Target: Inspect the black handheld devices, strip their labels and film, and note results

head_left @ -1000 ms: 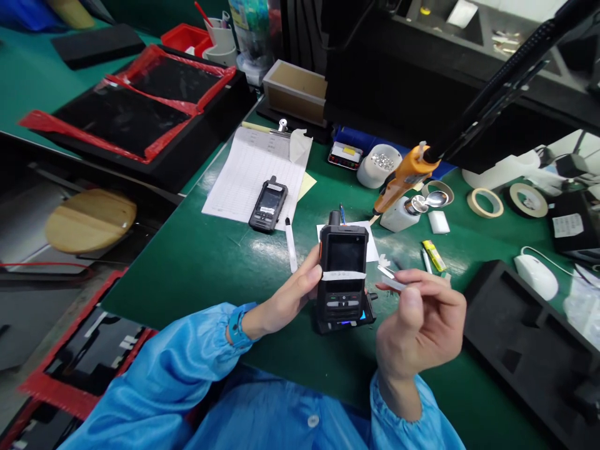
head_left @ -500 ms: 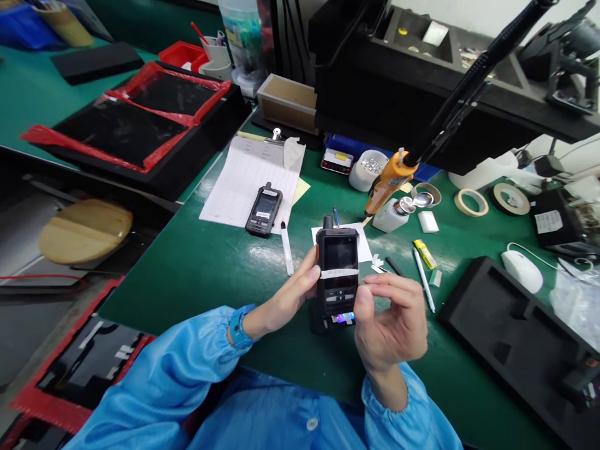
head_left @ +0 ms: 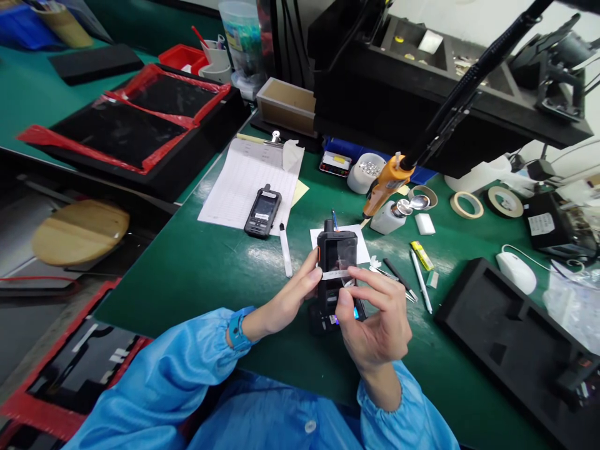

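Note:
A black handheld radio [head_left: 335, 253] stands upright in a black cradle on the green mat [head_left: 210, 262], a white strip across its front below the screen. My left hand [head_left: 293, 297] grips the radio's left side, thumb at the end of the strip. My right hand [head_left: 372, 319] is in front of the radio's lower half, fingers pinched on a thin clear film at the screen's lower right. A second black radio [head_left: 263, 211] lies flat on a paper form [head_left: 244, 181] behind.
A white pen [head_left: 285, 242] lies left of the radio. Tweezers and pens [head_left: 403, 275] lie to the right, near a black foam tray [head_left: 510, 337]. An orange powered screwdriver [head_left: 384, 184] hangs above a white bottle. Tape rolls [head_left: 466, 204] and a mouse [head_left: 516, 272] sit farther right.
My right hand has moved left from beside the radio to in front of its lower half, carrying the thin clear piece up to the screen. My left hand has kept its grip.

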The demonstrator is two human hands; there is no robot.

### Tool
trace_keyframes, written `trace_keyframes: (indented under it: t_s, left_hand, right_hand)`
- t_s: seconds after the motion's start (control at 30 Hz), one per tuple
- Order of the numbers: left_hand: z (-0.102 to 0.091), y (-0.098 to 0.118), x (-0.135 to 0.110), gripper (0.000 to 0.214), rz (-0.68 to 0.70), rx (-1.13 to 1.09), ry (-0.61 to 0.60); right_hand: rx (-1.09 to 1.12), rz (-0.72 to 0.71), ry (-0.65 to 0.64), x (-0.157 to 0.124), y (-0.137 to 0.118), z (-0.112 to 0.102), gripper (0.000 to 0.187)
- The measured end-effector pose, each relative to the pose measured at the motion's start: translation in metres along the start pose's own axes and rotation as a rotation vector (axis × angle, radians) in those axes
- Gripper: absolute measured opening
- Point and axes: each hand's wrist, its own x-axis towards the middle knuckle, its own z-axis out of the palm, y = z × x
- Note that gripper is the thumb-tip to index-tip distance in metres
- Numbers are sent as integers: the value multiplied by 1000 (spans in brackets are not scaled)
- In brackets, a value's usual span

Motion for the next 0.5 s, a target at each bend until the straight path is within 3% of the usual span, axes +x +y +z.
trace_keyframes:
  t_s: [0.5]
  left_hand:
    - [-4,-4,6,91,-6,134,29]
  right_hand:
    - [-66,1,-63,1,-5,2,15]
